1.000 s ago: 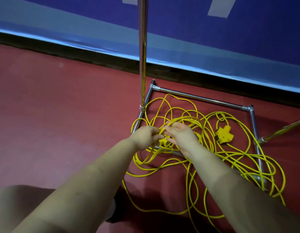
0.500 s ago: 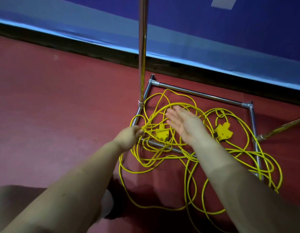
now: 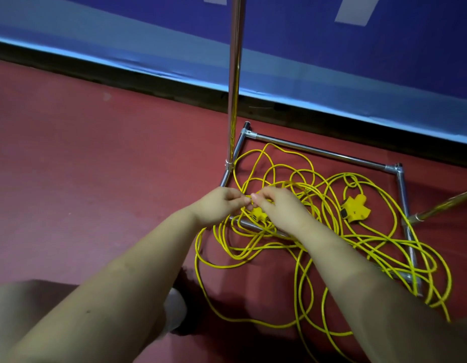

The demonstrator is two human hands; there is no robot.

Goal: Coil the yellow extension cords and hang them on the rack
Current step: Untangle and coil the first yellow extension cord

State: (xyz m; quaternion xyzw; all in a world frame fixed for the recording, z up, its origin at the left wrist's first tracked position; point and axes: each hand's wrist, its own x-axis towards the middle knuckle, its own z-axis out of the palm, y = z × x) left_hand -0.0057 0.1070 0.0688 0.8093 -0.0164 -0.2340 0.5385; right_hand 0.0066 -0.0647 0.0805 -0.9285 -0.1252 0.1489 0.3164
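Careful: your left hand [image 3: 216,208] and right hand [image 3: 277,205] pinch the yellow extension cords [image 3: 318,231], tangled on the floor across the rack [image 3: 318,153] base; pulling could snag loops.

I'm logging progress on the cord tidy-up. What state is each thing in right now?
Yellow extension cords: uncoiled, tangled on the red floor across the rack base.
Yellow multi-outlet socket block: lying on floor, untouched.
Chrome tube rack: standing, nothing hung in view.
Left hand: pinching cord.
Right hand: pinching cord.
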